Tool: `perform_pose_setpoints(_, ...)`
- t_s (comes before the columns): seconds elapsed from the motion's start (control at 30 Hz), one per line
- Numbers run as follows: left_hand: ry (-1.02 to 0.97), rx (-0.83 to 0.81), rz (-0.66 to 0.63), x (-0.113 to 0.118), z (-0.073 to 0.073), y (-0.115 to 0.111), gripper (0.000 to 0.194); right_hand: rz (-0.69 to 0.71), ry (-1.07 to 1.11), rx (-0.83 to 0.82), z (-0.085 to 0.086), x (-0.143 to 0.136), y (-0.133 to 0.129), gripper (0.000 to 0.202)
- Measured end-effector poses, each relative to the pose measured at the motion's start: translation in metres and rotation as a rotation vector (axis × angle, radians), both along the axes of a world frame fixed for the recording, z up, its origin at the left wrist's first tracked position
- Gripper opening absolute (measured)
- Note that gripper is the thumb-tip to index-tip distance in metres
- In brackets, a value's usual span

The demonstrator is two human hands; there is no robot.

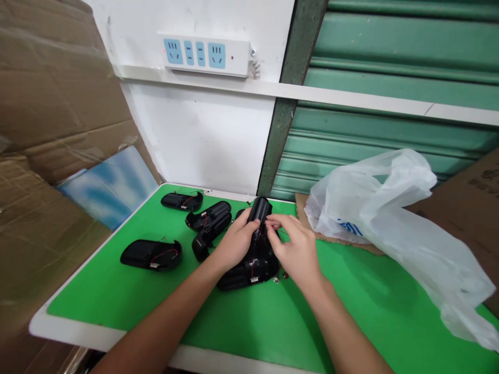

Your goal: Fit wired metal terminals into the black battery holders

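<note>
A black plastic housing (pixel 255 259) with thin red wires inside lies on the green table mat (pixel 249 317) in the middle. My left hand (pixel 234 241) grips its left side. My right hand (pixel 294 249) pinches something small at the housing's upper middle, fingertips meeting those of the left hand. Three more black housings lie to the left: one (pixel 152 254) near the left edge, one (pixel 182 200) at the back, and one (pixel 208 221) just beside my left hand. Small screws (pixel 279 278) lie by the housing.
A crumpled clear plastic bag (pixel 393 218) lies on cardboard (pixel 468 202) at the right. Cardboard boxes (pixel 50 130) stand along the left, with a blue-white panel (pixel 113 184) leaning there. A white power strip (pixel 206 54) hangs on the wall; a green shutter (pixel 390 78) is behind.
</note>
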State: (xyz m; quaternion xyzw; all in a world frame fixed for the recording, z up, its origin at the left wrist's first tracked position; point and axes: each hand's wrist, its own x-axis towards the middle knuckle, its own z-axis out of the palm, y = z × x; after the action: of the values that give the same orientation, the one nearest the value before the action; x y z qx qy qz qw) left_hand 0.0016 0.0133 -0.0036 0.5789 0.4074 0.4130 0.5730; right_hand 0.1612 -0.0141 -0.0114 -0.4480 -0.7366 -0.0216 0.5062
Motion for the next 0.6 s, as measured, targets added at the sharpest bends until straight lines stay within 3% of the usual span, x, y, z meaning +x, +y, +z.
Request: perform_pose_setpoints(0.6, -0.009, 0.016, -0.009, -0.0001, -0.0034, 0.0013, 0.045, 0.006, 0.007, 0.000, 0.0038, -0.0026, -0.0021, 0.015)
